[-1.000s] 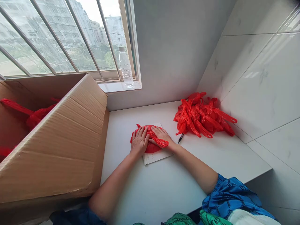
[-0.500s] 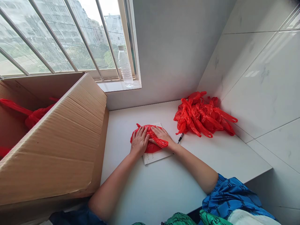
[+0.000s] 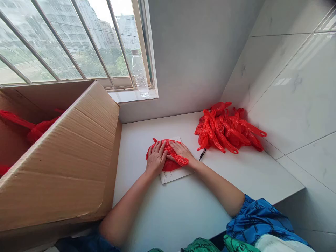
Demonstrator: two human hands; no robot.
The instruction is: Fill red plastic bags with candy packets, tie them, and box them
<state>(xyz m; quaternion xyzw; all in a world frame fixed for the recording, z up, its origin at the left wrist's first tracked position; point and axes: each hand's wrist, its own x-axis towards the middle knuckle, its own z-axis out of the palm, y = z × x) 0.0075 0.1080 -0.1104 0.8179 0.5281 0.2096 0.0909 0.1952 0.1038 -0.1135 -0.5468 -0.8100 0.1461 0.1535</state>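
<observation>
A red plastic bag lies bunched on a white sheet or pad of paper with handwriting along its near edge. My left hand rests flat on the bag's left part, fingers stretched out. On the right part, my right hand lies with its fingers extended, and a loop of the bag passes over it near the thumb. Both palms face down and hide some of the bag; whether anything is inside it I cannot tell. A black pen lies beside my right wrist, partly hidden.
A heap of red plastic bags sits at the back right against the tiled wall. On the left stands a large open cardboard box with red bags inside. A clear water bottle stands on the windowsill. The white table carries the papers.
</observation>
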